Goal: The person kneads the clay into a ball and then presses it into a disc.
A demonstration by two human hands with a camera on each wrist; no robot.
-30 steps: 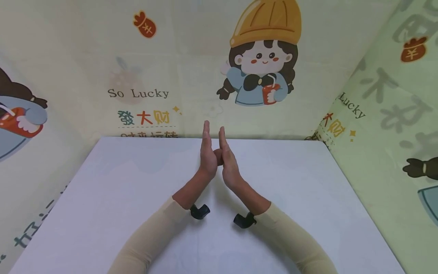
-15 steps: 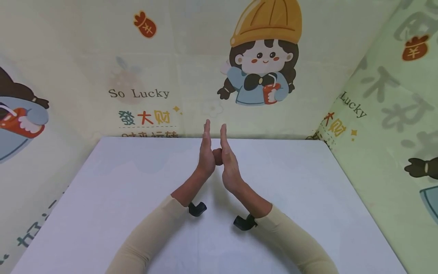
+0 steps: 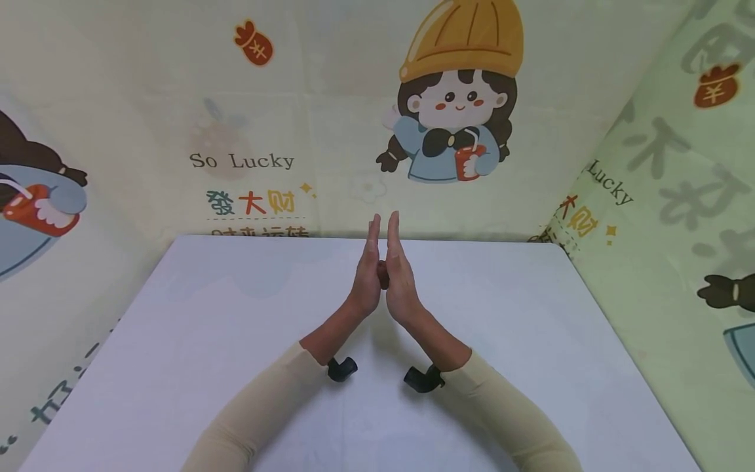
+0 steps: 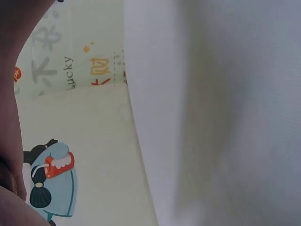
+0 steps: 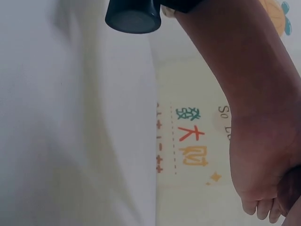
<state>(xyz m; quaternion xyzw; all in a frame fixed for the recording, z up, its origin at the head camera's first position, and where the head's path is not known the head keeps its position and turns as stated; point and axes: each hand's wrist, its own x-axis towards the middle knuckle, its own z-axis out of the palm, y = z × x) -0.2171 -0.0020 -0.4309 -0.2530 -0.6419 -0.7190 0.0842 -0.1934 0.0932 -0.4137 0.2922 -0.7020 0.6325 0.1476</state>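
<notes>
In the head view my left hand [image 3: 366, 278] and right hand [image 3: 402, 285] face each other palm to palm above the white table, fingers straight and pointing away from me. Between the palms sits a small brown rounded lump [image 3: 383, 275], pressed from both sides and partly covered by the hands. What it is made of cannot be told. The right wrist view catches the lump [image 5: 290, 188] as a dark round shape against the left palm [image 5: 258, 155]. Only a dark bit of it shows at the left edge of the left wrist view.
The white tabletop [image 3: 236, 367] spreads beneath both forearms. Cartoon-printed cloth [image 3: 342, 118] rises behind it and along both sides. Small black cameras [image 3: 342, 369] hang at the wrists, above the table.
My left hand has shifted right and slightly back towards me, while the right hand moved slightly right. The palms are closer together, and less of the lump shows between them.
</notes>
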